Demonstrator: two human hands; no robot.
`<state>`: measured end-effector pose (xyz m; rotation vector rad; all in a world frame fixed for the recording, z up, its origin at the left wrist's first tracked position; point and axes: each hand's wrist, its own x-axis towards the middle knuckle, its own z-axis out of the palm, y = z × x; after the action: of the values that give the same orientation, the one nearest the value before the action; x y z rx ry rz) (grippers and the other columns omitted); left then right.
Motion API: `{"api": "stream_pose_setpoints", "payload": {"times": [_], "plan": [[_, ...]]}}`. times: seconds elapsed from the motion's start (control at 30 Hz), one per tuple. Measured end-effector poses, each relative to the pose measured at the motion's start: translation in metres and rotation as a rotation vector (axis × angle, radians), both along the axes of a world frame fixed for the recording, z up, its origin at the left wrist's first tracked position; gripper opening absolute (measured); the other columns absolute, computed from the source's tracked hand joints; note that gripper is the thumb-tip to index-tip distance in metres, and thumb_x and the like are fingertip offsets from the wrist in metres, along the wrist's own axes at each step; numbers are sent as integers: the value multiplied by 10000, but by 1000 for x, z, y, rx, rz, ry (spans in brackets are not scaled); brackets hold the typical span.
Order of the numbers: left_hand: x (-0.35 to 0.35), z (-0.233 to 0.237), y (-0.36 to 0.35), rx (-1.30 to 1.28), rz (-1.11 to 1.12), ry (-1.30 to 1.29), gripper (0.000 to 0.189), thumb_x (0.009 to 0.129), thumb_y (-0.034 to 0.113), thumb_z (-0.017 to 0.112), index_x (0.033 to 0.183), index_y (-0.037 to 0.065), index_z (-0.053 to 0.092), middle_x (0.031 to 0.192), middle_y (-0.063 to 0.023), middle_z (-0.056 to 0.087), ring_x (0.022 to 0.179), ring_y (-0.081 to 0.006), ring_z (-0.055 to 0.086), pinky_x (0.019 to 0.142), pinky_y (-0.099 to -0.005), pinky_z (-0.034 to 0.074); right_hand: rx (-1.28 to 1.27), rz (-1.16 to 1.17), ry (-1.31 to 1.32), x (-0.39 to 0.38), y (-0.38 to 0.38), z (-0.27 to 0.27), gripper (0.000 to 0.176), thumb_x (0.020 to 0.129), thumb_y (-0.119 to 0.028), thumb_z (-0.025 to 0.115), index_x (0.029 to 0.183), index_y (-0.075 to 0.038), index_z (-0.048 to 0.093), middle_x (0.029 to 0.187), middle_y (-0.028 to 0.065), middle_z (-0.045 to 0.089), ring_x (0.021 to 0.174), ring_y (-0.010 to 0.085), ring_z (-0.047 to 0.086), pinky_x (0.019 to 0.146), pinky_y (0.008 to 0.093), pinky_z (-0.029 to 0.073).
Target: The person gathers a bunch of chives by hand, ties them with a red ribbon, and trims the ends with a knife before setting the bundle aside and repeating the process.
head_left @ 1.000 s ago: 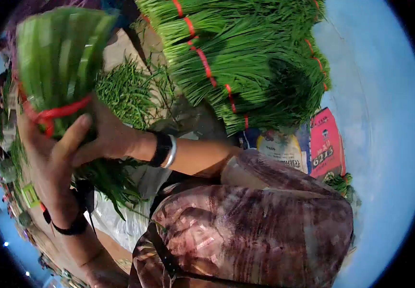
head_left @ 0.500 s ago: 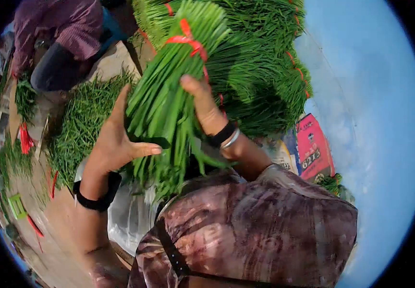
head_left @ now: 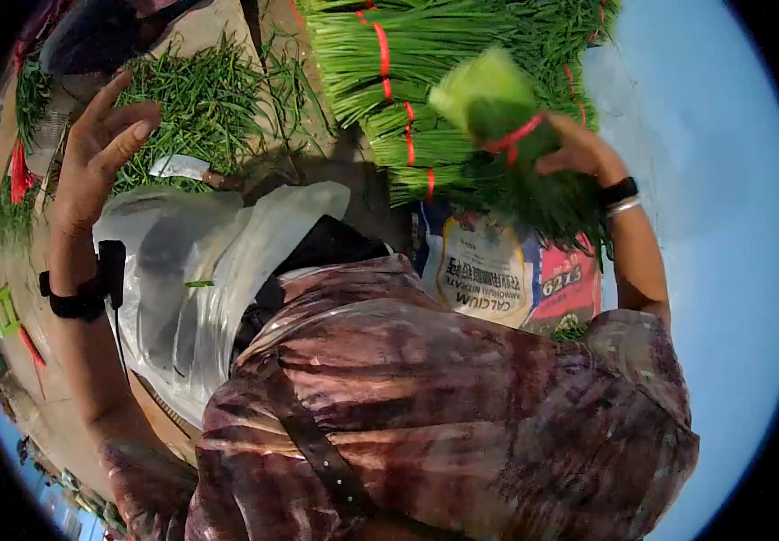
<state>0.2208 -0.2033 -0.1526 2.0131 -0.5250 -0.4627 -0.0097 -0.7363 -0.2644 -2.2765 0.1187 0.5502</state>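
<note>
Your right hand is clamped on a bunch of green chives, your fingers wrapped around it just by its red tie. The bunch is blurred, with its cut ends turned toward you. You hold it up against the right edge of the stack of tied bunches, touching or just in front of it; I cannot tell which.

Your left hand is empty, fingers spread and slightly curled. It is raised well to the left of the stack, so your two hands are far apart.

Loose chives lie scattered on the ground left of the stack, under that open hand. A knife rests among them. A clear plastic bag lies crumpled below and left of the stack, near your body. A printed sack sits directly beneath the stack.
</note>
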Motion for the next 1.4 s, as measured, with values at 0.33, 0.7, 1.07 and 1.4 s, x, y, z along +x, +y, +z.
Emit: {"api": "stream_pose_setpoints", "payload": {"times": [0.33, 0.7, 1.07, 1.4], "plan": [[3, -7, 3, 236, -10, 17, 685, 812, 248, 692, 1343, -24, 356, 1052, -133, 626, 1013, -174, 567, 905, -302, 427, -225, 619, 326, -78, 33, -281, 816, 616, -228, 775, 1332, -102, 404, 1039, 187, 607, 947, 328, 588, 771, 446, 482], [5, -12, 4, 332, 8, 51, 621, 816, 259, 682, 1297, -33, 419, 1045, -130, 637, 994, -169, 576, 898, -303, 433, -783, 334, -77, -87, 89, -322, 410, 838, -186, 546, 1234, -137, 455, 928, 141, 589, 966, 325, 555, 799, 512, 398], [4, -7, 10, 287, 13, 5, 604, 820, 256, 680, 1287, -36, 430, 1040, -140, 638, 999, -170, 577, 895, -305, 437, -599, 90, 65, -97, 157, -245, 160, 858, -169, 511, 884, -56, 621, 781, 149, 608, 775, 304, 592, 687, 452, 456], [1, -5, 30, 201, 94, 109, 537, 839, 170, 659, 1261, -72, 432, 988, -114, 640, 921, -146, 580, 814, -272, 469, -350, 61, 330, -78, 137, -318, 435, 805, -346, 576, 1186, -145, 514, 1003, 159, 614, 867, 317, 607, 711, 472, 492]]}}
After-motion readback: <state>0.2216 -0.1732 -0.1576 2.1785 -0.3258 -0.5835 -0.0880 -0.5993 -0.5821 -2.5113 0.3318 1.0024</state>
